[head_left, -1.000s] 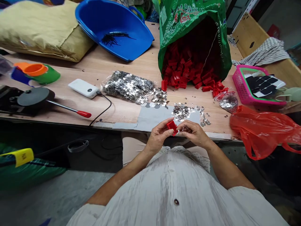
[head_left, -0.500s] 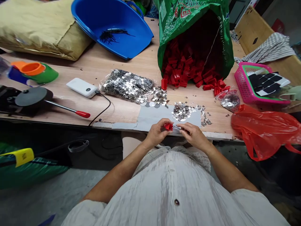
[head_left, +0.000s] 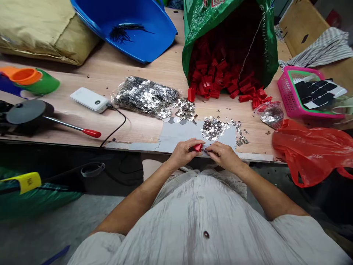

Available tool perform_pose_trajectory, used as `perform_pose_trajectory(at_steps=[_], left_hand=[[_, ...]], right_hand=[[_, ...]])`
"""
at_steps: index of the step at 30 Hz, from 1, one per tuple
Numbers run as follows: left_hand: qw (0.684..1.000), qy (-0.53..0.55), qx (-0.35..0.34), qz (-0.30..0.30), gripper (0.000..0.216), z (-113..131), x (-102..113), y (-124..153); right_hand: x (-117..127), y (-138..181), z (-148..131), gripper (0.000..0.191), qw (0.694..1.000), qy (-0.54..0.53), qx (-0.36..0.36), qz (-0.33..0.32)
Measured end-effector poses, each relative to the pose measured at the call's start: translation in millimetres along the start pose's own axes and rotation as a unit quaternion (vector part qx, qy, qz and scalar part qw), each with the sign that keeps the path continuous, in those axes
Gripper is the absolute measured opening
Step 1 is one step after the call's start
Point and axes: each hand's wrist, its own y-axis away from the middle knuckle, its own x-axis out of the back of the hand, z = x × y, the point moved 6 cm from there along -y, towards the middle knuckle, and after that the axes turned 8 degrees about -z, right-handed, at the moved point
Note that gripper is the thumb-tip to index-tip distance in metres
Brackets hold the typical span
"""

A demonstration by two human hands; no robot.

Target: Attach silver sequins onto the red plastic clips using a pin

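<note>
Near the table's front edge, my left hand [head_left: 184, 151] is closed around a small red plastic part [head_left: 198, 147]. Opposite it, my right hand [head_left: 224, 156] pinches a small thin grey metal piece [head_left: 204, 150] whose tip is at the red part's right side; the fingers hide most of it, and I cannot tell whether it is inside. Just beyond my hands, a pile of small shiny metal pieces [head_left: 213, 128] lies on a grey sheet [head_left: 172, 136]. Many similar red plastic parts [head_left: 206, 82] spill from the mouth of a green woven bag [head_left: 190, 40].
A clear bag of metal pieces [head_left: 146, 96] lies left of the pile, beside a white power bank [head_left: 89, 99] with a cable. A lever with a red handle [head_left: 92, 133] is at left, a blue scoop-shaped basin [head_left: 154, 40] behind. Right are a pink basket [head_left: 286, 90] and red plastic bag [head_left: 311, 147].
My right hand has moved left, bringing the metal piece up to the red part, which has turned slightly in my left hand. The whole view has shifted a little.
</note>
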Motion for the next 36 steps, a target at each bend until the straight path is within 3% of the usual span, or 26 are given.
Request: perform_pose_trajectory(at_steps=[13,20,26,36], left_hand=[[0.999,0.030,0.007,0.009,0.026,-1.6,-5.0,-1.1],[0.999,0.043,0.004,-0.022,0.027,-1.8,-3.3,-3.7],[0.999,0.021,-0.005,-0.030,0.028,-1.0,-2.5,-3.9],[0.999,0.029,0.018,-0.017,0.024,-0.2,-4.6,-1.9]], right_hand=[[-2.3,-8.6,-30.2,0.022,0.973,0.119,-0.185,-0.071],[-4.4,-1.4,-17.4,0.017,0.989,0.054,-0.140,-0.005],[-0.9,-1.1,-4.7,0.016,0.996,-0.005,-0.090,0.009],[-5.1,-2.7,-2.3,0.014,0.994,-0.002,-0.104,0.014]])
